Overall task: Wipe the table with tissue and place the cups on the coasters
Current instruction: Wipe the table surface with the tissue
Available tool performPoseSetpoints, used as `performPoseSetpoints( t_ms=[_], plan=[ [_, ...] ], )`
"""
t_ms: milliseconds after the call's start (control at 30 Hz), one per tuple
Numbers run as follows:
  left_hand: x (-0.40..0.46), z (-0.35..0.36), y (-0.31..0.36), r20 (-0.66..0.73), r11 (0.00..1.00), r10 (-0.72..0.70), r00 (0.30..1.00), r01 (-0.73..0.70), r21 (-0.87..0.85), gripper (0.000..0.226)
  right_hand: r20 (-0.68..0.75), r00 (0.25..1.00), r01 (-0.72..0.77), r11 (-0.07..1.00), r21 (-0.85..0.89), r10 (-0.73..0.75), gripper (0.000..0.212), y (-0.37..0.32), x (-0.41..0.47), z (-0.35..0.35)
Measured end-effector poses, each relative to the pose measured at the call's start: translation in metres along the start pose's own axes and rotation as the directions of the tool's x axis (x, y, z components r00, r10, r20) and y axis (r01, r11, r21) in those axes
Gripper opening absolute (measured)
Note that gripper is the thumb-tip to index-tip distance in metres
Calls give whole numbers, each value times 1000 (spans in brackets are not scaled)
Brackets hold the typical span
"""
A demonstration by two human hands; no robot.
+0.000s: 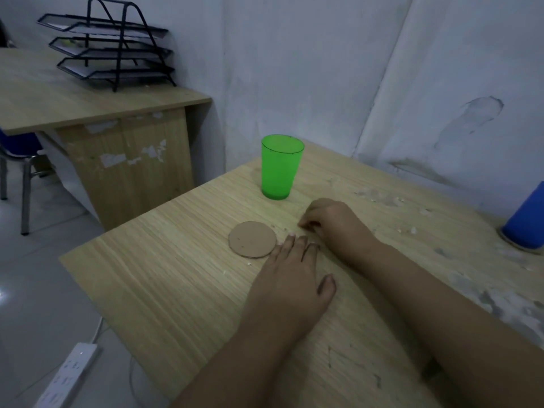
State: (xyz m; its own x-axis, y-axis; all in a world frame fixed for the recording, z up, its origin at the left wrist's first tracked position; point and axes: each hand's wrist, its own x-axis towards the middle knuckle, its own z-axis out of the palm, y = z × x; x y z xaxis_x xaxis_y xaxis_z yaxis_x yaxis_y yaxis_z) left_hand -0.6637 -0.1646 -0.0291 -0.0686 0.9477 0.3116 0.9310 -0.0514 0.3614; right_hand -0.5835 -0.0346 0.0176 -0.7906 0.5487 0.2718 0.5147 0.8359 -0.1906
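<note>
While the coaster (252, 239) lies flat on the counter (164, 278), the green cup (281, 167) stands upright beyond it, apart from it and off any coaster. Just right of the coaster, the left hand (290, 278) lies palm down on the wood, fingers straight and close together, fingertips beside the coaster's rim, holding nothing. Beyond that hand, the right hand (332, 223) rests on the counter with fingers curled under; whether they pinch anything, I cannot tell. Pale crumbs (379, 197) scatter right of the coaster. Far right of it, a blue cup (527, 223) sits on a second coaster (513, 245) at the frame's edge.
</note>
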Motion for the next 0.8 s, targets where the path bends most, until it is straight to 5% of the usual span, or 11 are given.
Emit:
performPoseSetpoints(
  t_ms=[233,367,800],
  plan=[
    [-2,0,2,-38,1000,6,999,-6,-2,64,-79,996,-45,999,16,46,23,1,6,3],
    [-1,-1,1,-47,1000,1,999,-1,-15,64,-9,1000,25,999,43,-24,20,-4,3,1],
    [0,-4,1,33,1000,-9,999,9,-3,65,-40,951,-308,948,-83,306,25,19,10,-2]
  ],
)
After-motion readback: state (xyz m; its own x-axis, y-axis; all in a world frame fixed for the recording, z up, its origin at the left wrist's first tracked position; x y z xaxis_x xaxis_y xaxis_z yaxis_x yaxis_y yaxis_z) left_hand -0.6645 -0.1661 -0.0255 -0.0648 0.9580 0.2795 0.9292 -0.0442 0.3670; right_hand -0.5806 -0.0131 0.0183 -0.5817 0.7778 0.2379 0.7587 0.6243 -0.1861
